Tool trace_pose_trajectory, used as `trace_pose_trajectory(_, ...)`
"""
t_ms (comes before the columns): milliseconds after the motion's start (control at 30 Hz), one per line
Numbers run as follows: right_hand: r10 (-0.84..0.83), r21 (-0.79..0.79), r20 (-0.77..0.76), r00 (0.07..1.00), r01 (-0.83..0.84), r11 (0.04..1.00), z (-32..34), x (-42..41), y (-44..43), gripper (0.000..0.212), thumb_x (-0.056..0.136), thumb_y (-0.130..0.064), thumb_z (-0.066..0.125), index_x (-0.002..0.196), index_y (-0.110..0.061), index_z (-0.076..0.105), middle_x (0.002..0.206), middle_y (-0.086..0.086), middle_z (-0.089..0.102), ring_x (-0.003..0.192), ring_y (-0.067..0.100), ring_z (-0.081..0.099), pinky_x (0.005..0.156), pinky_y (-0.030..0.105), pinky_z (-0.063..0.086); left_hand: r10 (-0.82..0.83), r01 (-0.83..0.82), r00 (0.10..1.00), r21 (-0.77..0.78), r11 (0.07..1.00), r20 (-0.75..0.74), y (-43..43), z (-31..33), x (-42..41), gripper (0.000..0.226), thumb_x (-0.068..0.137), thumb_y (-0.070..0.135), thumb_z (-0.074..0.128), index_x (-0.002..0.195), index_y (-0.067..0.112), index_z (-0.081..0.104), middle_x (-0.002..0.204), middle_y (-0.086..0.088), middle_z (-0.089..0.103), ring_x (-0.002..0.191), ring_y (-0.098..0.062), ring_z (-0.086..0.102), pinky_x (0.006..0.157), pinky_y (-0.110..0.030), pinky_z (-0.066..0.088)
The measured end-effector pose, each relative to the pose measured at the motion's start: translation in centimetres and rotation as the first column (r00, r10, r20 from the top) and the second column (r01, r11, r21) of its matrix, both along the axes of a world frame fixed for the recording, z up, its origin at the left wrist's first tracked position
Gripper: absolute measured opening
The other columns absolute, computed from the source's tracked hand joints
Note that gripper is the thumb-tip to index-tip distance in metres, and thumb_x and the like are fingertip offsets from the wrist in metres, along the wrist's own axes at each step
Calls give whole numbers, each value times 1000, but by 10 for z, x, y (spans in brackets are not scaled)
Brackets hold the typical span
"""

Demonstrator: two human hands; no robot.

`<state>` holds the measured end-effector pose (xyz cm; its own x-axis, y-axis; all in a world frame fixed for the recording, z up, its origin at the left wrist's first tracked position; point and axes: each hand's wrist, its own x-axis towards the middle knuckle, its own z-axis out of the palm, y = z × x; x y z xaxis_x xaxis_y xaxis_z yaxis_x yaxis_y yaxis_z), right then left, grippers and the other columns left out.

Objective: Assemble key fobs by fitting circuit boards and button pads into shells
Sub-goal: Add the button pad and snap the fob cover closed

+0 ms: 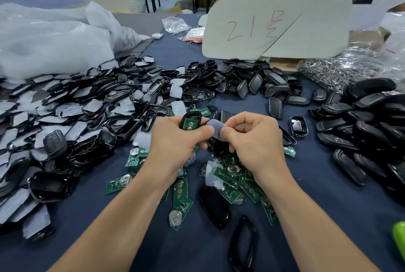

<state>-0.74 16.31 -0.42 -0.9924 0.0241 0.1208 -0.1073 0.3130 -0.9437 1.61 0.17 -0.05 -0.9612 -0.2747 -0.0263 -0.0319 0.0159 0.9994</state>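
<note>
1. The left hand (175, 140) has its fingers curled round a black shell (190, 116), gripping it above the dark blue table (328, 195). The shell's open side faces up.
2. A green circuit board (189, 123) sits inside the shell.
3. Just right of the shell, the right hand (254, 140) pinches a pale grey-blue button pad (215, 129) between thumb and curled forefinger. The pad's left edge touches the left thumb, right beside the shell's rim.
4. Below the shell and under the pad, a second glossy black part (217, 148) sits between the two hands. Which fingers hold it cannot be told.
5. Nearer the camera than the shell, loose circuit boards (228, 177), some with round coin cells, lie scattered on the table. A black cover (215, 206) and an empty black frame (243, 243) lie among them.
6. Left of the shell spreads a broad heap of black frames with pale pads (76, 107).
7. Beyond the shell and to its right lies a heap of matte black covers (252, 79). Well right of the shell, a larger mound of glossy black covers (372, 118) is piled up.
8. Far beyond the shell stands a white card with red marks (274, 24). To the card's right is a clear bag of metal rings (328, 70).
9. Far left of the shell and behind the frame heap lies a big white plastic bag (43, 41).
10. Well right of the shell, at the near edge of the view, a bright green object (398, 239) shows in part.
</note>
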Motion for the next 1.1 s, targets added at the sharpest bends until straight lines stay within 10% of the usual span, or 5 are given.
trace_pose_trajectory(433,-20,321,-133,991,62,945,6,3,7,23,72,-40,84,71,-29,64,60,-18,62,54,5,55,49,17,38,8,-8,1000,10,1000,-20,5,3,-2,21,80,-2,81,70,16,81,47,-8,56,32,-9,39,36,-17,31)
trace_pose_trajectory(1100,302,-226,190,934,-257,939,10,1,8,14,83,-9,79,75,-20,82,76,19,73,53,15,56,50,23,41,-38,44,998,122,992,-48,3,8,1,14,85,2,81,82,16,82,49,-6,55,38,-10,44,37,-15,31)
